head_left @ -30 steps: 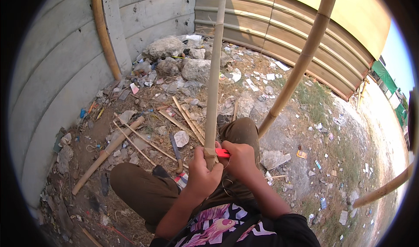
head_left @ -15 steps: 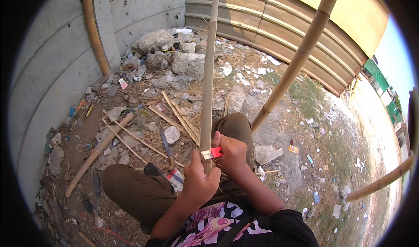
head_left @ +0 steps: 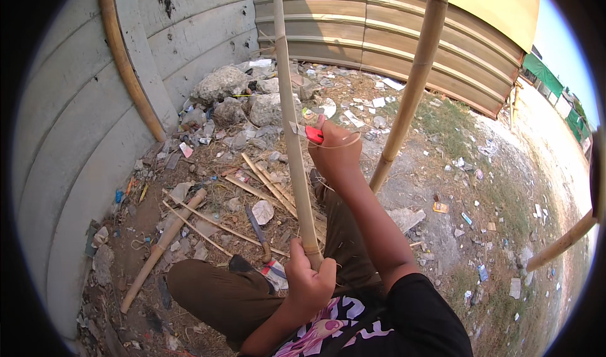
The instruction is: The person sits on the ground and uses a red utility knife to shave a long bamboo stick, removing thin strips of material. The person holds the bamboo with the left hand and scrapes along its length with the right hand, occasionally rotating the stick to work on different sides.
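Observation:
A long split bamboo strip (head_left: 290,117) rises from my lap toward the corrugated fence. My left hand (head_left: 309,275) is closed round its lower end. Farther up, my right hand (head_left: 338,150) grips a red utility knife (head_left: 314,135), whose blade lies against the strip's right edge. A thin curled shaving (head_left: 344,144) hangs across the right hand. On the ground left of the strip lies a large knife (head_left: 255,228) with a dark blade and a wooden handle.
Bamboo pieces (head_left: 167,243) lie at the left, and split strips (head_left: 268,183) behind the knife. An upright bamboo pole (head_left: 413,86) stands to my right. Rocks (head_left: 271,109) and litter lie before the concrete wall (head_left: 82,136) and corrugated fence (head_left: 404,41).
My right hand has moved the utility knife up the strip, away from my left hand. A curled shaving now shows by it. The view has shifted slightly.

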The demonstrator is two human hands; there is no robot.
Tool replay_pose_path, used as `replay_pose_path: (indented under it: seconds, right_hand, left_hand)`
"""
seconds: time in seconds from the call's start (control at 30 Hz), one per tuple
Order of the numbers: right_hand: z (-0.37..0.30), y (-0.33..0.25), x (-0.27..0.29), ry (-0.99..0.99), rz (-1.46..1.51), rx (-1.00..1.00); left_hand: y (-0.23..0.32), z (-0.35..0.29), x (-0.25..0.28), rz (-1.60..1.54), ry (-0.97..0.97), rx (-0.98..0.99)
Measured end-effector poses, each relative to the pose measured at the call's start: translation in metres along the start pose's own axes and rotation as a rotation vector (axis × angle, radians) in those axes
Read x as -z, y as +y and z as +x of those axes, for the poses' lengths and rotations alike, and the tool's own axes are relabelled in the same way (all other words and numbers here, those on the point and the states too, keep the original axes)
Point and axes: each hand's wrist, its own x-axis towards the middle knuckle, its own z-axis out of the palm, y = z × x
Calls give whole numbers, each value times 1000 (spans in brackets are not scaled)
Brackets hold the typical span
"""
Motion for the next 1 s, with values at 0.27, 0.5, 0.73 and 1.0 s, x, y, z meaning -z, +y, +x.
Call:
replay_pose_path:
  seconds: [0.27,0.5,0.73,1.0]
  right_hand:
    - [131,24,-41,29,-129,-90]
    - [169,40,-33,-185,-123,-187]
    - [181,24,-42,-290,-53,-216]
    - [161,-17,-49,-238,-133,254]
  left_hand:
    - [-6,-10,-5,92,-23,-32]
    - [-17,-6,1,-17,-71,-11]
    - [-7,1,3,-25,-37,48]
    - [-1,0,3,-60,28,97]
